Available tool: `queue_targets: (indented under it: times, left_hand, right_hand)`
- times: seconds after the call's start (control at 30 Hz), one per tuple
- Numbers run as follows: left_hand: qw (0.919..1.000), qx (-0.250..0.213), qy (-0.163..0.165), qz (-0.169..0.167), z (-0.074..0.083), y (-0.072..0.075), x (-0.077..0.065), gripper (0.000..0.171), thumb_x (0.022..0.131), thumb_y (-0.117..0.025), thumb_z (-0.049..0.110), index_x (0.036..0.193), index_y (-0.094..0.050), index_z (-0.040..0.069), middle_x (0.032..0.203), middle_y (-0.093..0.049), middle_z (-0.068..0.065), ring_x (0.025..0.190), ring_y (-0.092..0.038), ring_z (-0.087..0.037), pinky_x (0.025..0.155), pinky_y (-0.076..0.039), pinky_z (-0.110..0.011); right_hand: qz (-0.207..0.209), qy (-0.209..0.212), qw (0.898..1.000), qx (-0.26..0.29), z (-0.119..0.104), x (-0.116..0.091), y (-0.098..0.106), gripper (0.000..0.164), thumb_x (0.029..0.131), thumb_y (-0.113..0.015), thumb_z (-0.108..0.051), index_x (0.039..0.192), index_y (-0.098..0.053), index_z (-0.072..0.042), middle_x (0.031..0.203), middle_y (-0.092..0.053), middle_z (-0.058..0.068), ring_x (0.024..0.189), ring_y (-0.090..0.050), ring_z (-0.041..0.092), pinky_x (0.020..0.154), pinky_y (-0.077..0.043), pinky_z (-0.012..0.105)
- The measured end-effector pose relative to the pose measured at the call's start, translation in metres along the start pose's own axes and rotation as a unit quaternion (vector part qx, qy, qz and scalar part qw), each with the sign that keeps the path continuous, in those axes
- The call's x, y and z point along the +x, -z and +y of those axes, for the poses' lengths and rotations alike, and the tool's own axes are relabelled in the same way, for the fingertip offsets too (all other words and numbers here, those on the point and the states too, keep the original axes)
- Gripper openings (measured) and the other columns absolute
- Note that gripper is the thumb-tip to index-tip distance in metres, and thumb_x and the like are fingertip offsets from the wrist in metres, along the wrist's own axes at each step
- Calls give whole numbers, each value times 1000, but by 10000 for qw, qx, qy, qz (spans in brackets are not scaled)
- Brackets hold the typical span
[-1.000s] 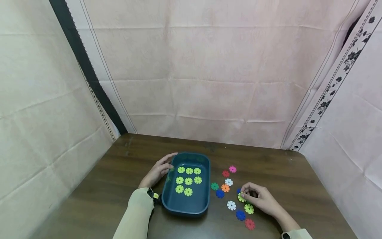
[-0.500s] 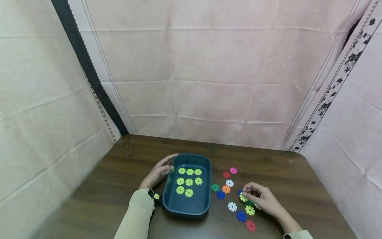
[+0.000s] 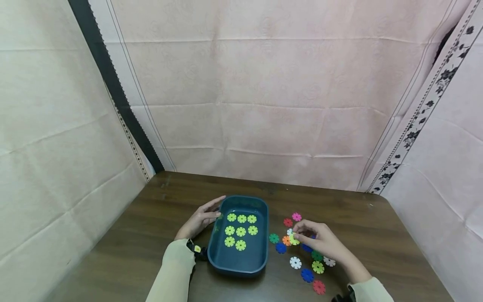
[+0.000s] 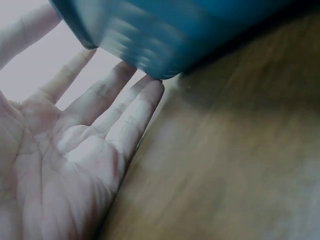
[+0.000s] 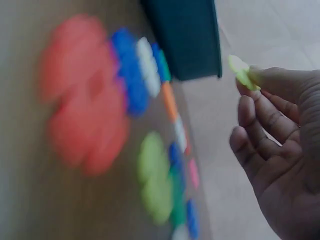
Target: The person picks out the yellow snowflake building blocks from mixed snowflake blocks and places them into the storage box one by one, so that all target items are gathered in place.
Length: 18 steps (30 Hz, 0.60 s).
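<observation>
My right hand [image 3: 320, 239] pinches a yellow-green notched plastic disc [image 5: 243, 74] between thumb and fingertips, raised over the loose discs to the right of a dark teal tray [image 3: 238, 266]. Inside the tray, several matching yellow-green discs [image 3: 240, 231] lie in rows. My left hand [image 3: 200, 219] rests against the tray's left side; the left wrist view has its fingers extended, tips touching the tray wall [image 4: 145, 40]. One more yellow-green disc [image 3: 318, 267] lies on the table below my right hand.
Loose discs lie right of the tray: red [image 3: 318, 287], blue [image 3: 307, 275], white [image 3: 295, 262], green [image 3: 274, 238] and pink [image 3: 297, 217], among others. The brown wooden table [image 3: 181, 188] ends at a pale cloth [image 3: 264, 105] behind, with cloth on both sides.
My right hand has lifted the yellow-green disc and carried it left toward the tray, uncovering blue, green and white discs. My left hand stays at the tray.
</observation>
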<state>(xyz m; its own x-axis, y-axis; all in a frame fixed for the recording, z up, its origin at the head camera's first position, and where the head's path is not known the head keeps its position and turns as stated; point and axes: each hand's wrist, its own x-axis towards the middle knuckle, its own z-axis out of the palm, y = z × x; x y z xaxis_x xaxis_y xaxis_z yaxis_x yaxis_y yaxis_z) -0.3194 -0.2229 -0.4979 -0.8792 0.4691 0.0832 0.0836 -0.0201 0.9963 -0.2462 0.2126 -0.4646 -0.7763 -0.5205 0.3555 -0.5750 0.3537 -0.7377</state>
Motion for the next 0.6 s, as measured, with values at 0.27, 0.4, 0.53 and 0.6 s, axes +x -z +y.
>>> queue_targets:
  times: [0.27, 0.4, 0.53, 0.6]
  left_hand:
    - [10000, 4, -57, -47, 2, 1, -1, 56, 101, -55, 15, 155, -41, 26, 159, -36, -5, 140, -43, -31, 112, -35, -49]
    - [10000, -14, -72, -35, 1, 1, -1, 57, 100, -57, 17, 154, -42, 26, 160, -35, -4, 141, -41, -30, 112, -36, -49]
    - [10000, -2, -47, -22, 0, 1, -1, 57, 100, -57, 17, 154, -42, 26, 161, -32, -2, 144, -37, -28, 113, -35, -47]
    - [10000, -14, -19, -3, 0, 1, -1, 57, 100, -57, 18, 154, -42, 26, 161, -32, -2, 144, -37, -28, 113, -35, -47]
  right_hand:
    - [-709, 653, 9953, 40, -22, 56, -26, 11, 99, -64, -16, 109, -70, -18, 98, -71, -4, 86, -67, 16, 71, -56, 33]
    - [-978, 623, 9932, -73, -26, 82, -42, 13, 100, -64, -20, 110, -71, -17, 100, -72, -5, 87, -66, 11, 73, -56, 29]
    - [-962, 902, 9891, -649, -28, 97, -55, 12, 98, -67, -18, 108, -73, -14, 98, -72, -7, 81, -62, 6, 67, -53, 24]
    - [-863, 1074, 9867, -859, -29, 101, -59, 11, 96, -69, -16, 106, -73, -14, 98, -72, -8, 82, -62, 4, 67, -53, 23]
